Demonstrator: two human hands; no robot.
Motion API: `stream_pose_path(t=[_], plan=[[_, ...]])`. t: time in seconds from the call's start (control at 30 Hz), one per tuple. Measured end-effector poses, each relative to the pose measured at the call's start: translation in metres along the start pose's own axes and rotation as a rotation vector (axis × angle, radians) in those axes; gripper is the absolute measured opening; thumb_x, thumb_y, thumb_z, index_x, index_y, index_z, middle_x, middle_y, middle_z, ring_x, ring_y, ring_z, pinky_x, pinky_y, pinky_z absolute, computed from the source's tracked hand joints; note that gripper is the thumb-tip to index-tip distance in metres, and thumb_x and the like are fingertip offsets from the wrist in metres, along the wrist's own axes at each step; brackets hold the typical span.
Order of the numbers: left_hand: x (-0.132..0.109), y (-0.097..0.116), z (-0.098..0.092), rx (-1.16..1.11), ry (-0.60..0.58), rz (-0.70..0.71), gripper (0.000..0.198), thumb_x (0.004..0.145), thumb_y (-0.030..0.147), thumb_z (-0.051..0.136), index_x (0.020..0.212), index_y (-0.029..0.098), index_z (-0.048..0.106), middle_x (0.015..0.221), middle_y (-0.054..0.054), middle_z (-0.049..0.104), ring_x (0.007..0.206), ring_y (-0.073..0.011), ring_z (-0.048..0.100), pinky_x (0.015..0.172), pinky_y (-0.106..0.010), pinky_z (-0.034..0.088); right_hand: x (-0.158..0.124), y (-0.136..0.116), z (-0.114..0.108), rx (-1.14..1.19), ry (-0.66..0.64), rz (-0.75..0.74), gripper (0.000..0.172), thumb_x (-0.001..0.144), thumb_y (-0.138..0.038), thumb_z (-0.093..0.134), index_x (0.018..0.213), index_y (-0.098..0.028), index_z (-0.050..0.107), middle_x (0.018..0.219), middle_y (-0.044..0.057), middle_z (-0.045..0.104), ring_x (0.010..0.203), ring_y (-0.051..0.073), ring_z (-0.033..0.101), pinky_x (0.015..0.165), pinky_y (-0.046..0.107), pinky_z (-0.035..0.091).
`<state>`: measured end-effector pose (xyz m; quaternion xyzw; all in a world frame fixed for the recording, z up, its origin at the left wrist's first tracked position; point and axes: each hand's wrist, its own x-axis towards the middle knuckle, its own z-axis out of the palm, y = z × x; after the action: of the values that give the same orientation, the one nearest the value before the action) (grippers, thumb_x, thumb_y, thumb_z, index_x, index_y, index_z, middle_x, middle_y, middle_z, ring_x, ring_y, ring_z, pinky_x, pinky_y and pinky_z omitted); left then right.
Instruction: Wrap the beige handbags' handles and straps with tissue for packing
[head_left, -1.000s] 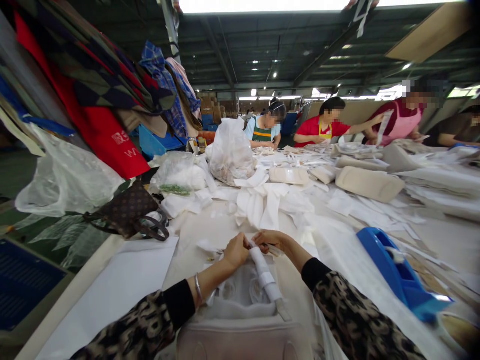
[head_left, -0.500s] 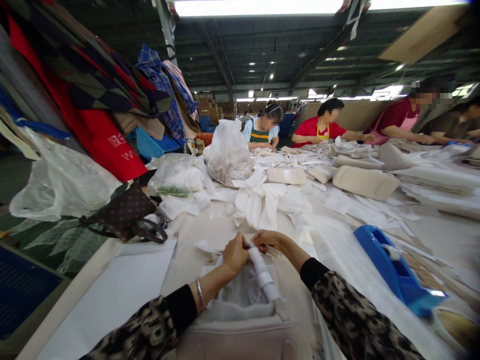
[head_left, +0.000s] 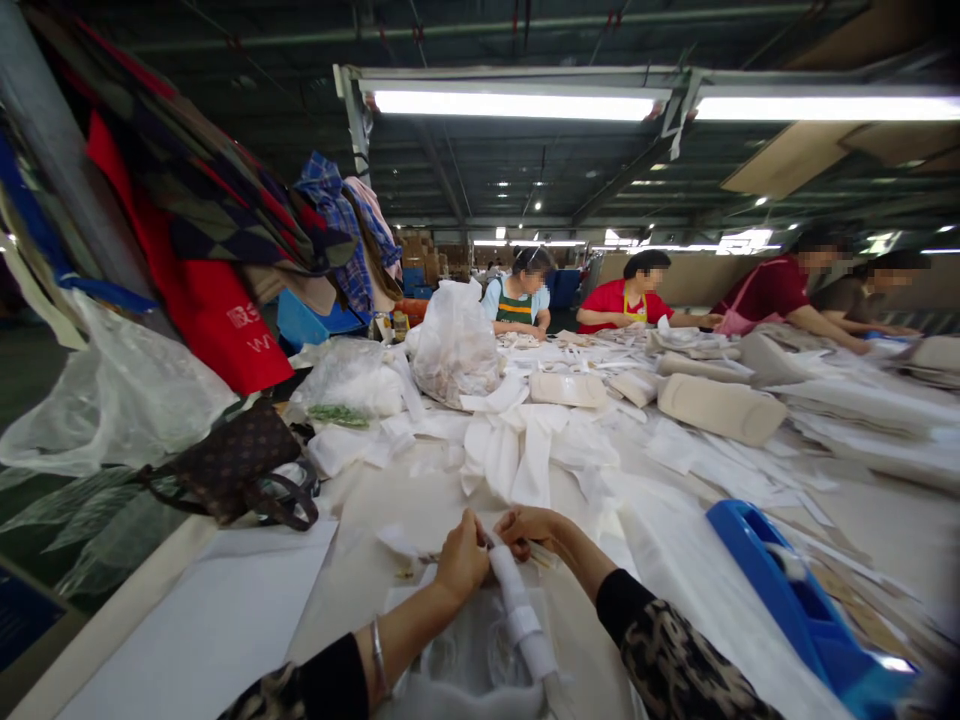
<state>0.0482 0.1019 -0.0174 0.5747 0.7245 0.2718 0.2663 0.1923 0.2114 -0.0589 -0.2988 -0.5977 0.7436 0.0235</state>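
Note:
A long strap wrapped in white padding (head_left: 517,610) slants up from the bottom of the view. My left hand (head_left: 463,556), with a silver bangle on its wrist, pinches at the strap's upper end from the left. Close beside it, my right hand (head_left: 531,530) has its fingers closed at the same end; thin pale strips stick out under its palm. The fingertips nearly meet, and what exactly lies between them is hidden. White foam sheet (head_left: 465,700) and clear plastic-covered parts lie under my forearms.
A blue tape dispenser (head_left: 795,600) stands at the right. White paper (head_left: 217,610) and a dark patterned handbag (head_left: 236,462) lie at the left. Beyond are loose white sheets (head_left: 510,440), a filled plastic bag (head_left: 454,345) and beige padded pieces (head_left: 720,408). Several co-workers sit across the table.
The view has tilted upward, so the hands and table sit lower in the picture and the pinkish bag at the bottom has left view. Both hands stay at the strap's upper end.

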Motion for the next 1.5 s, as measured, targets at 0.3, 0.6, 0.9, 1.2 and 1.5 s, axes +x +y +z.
stream_pose_path(t=[0.3, 0.6, 0.9, 1.2, 1.5], plan=[[0.007, -0.004, 0.003, 0.016, 0.026, -0.042, 0.051, 0.049, 0.037, 0.087, 0.074, 0.023, 0.044, 0.069, 0.001, 0.061, 0.070, -0.0209, 0.060, 0.058, -0.026, 0.032, 0.005, 0.011, 0.005, 0.064, 0.045, -0.019, 0.004, 0.055, -0.014, 0.066, 0.058, -0.016, 0.064, 0.045, -0.004, 0.054, 0.036, 0.005, 0.043, 0.038, 0.015, 0.036], [0.004, 0.000, 0.000, -0.085, 0.031, -0.016, 0.034, 0.062, 0.017, 0.078, 0.081, 0.021, 0.050, 0.063, 0.005, 0.060, 0.066, -0.0163, 0.060, 0.059, -0.023, 0.037, 0.005, 0.013, 0.012, 0.049, 0.207, -0.100, 0.011, 0.056, -0.020, 0.070, 0.059, -0.013, 0.063, 0.042, -0.005, 0.051, 0.033, 0.005, 0.040, 0.036, 0.017, 0.030], [0.003, -0.005, 0.004, -0.134, -0.015, -0.056, 0.040, 0.062, 0.017, 0.078, 0.088, 0.020, 0.049, 0.069, 0.002, 0.062, 0.069, -0.0172, 0.060, 0.060, -0.023, 0.039, -0.001, 0.021, 0.019, 0.112, 0.264, -0.186, 0.021, 0.057, -0.028, 0.079, 0.064, -0.014, 0.065, 0.047, -0.005, 0.052, 0.040, 0.004, 0.038, 0.041, 0.018, 0.026], [0.002, -0.005, 0.004, -0.113, 0.005, -0.095, 0.045, 0.068, 0.028, 0.074, 0.104, 0.020, 0.048, 0.072, -0.002, 0.061, 0.072, -0.0224, 0.061, 0.063, -0.027, 0.038, -0.002, 0.025, 0.021, 0.168, 0.263, -0.082, 0.030, 0.059, -0.036, 0.081, 0.065, -0.014, 0.062, 0.047, -0.006, 0.049, 0.038, 0.002, 0.033, 0.040, 0.019, 0.021], [0.004, -0.004, -0.006, -0.253, -0.009, -0.122, 0.037, 0.061, 0.013, 0.073, 0.093, 0.021, 0.055, 0.070, -0.001, 0.063, 0.074, -0.0221, 0.063, 0.067, -0.028, 0.043, -0.008, 0.010, 0.019, 0.162, 0.203, -0.094, 0.034, 0.056, -0.023, 0.084, 0.078, -0.017, 0.060, 0.053, -0.007, 0.055, 0.041, 0.004, 0.040, 0.041, 0.018, 0.026]])
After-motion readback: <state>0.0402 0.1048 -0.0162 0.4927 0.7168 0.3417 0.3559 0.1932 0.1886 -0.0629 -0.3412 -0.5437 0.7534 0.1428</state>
